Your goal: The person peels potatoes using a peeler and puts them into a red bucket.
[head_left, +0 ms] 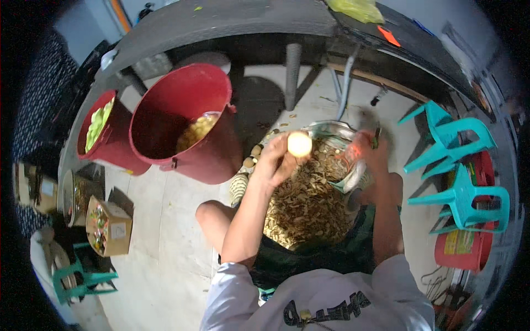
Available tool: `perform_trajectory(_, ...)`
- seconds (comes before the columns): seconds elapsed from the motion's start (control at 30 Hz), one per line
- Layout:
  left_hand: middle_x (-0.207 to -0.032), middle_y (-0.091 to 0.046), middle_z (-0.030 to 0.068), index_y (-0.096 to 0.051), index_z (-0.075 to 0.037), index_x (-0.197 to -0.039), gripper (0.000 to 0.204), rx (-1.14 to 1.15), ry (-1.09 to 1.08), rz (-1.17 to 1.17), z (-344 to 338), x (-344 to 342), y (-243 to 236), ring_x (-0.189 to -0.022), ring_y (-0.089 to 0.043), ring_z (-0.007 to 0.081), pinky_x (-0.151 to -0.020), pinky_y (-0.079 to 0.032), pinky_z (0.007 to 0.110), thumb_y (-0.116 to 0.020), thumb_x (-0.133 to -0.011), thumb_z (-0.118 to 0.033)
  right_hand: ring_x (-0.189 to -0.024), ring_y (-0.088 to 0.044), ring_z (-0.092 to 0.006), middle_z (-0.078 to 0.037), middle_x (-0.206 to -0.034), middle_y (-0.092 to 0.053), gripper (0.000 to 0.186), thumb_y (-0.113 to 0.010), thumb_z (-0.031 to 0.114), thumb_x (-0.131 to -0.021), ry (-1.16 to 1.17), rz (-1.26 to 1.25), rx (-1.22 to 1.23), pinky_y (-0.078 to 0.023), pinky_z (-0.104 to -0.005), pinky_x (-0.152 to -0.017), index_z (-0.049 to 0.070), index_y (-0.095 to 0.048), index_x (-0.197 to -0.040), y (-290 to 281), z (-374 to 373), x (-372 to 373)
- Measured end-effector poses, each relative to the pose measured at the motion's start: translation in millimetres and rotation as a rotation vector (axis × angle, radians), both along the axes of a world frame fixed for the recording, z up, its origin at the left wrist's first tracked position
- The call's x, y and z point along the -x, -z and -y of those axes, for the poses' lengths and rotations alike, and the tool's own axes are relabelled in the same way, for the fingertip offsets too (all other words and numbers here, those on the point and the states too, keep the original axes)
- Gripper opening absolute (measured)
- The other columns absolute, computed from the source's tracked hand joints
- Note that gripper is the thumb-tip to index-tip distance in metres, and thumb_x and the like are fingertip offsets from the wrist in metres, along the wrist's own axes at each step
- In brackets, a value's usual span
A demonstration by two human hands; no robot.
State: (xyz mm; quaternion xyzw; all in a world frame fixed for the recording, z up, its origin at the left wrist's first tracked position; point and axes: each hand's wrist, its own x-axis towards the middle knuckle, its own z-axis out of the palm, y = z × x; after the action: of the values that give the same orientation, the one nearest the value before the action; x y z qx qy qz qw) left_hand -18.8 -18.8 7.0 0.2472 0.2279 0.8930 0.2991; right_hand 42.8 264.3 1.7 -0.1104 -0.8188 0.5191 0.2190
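My left hand [276,160] is raised in front of me, its fingers closed around a pale, peeled potato [300,144] that shines brightly in the light. My right hand [369,149], smeared by motion, is closed to the right of it, apart from the potato. A small tool with a dark green end [376,138] sticks up from that hand; its kind is too blurred to tell. Below both hands, a large heap of brown and yellowish peelings [312,207] lies between my legs. Behind it a sack or bag [331,129] with a pale rim holds more peelings.
Left of me stands a big red bucket [190,157] with peeled potatoes [197,132] in it. A smaller red bucket [105,146] and a cardboard box [118,240] are farther left. Unpeeled potatoes [249,163] lie near the heap. Teal plastic chairs [466,198] stand right, and a dark table [237,25] spans the back.
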Motion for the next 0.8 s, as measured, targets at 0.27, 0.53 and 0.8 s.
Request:
perform_trajectory(0.27, -0.104, -0.066, 0.0088, -0.055, -0.003, -0.121, 0.053, -0.222, -0.575, 0.365, 75, 51, 4, -0.085, -0.061, 0.0176, -0.071, -0.048, 0.028, -0.043, -0.095, -0.048, -0.069, -0.061, -0.0339, -0.017, -0.074, -0.062, 0.052, -0.054, 0.049, -0.086, -0.209, 0.133, -0.516, -0.049, -0.0430, -0.069, -0.002, -0.065, -0.087, -28, 45, -1)
perform_trajectory(0.53, -0.094, -0.066, 0.0071, -0.059, -0.004, -0.113, 0.039, -0.109, -0.494, 0.349, 67, 53, 9, -0.079, -0.059, 0.0158, -0.070, -0.046, 0.029, -0.050, -0.094, -0.038, -0.078, -0.063, -0.0391, -0.020, -0.077, -0.064, 0.051, -0.064, 0.050, -0.078, -0.241, 0.010, -0.736, -0.049, -0.0449, -0.068, 0.001, -0.067, -0.091, -54, 69, -4)
perform_trajectory(0.8, -0.086, -0.062, 0.0043, -0.060, -0.007, -0.108, 0.031, -0.016, -0.534, 0.360, 59, 44, -4, -0.077, -0.056, 0.0138, -0.070, -0.045, 0.028, -0.050, -0.095, -0.033, -0.060, -0.049, -0.0286, -0.017, -0.067, -0.053, 0.027, -0.053, 0.022, -0.090, -0.339, -0.143, -0.460, -0.040, -0.0393, -0.061, -0.003, -0.058, -0.080, -28, 71, -10)
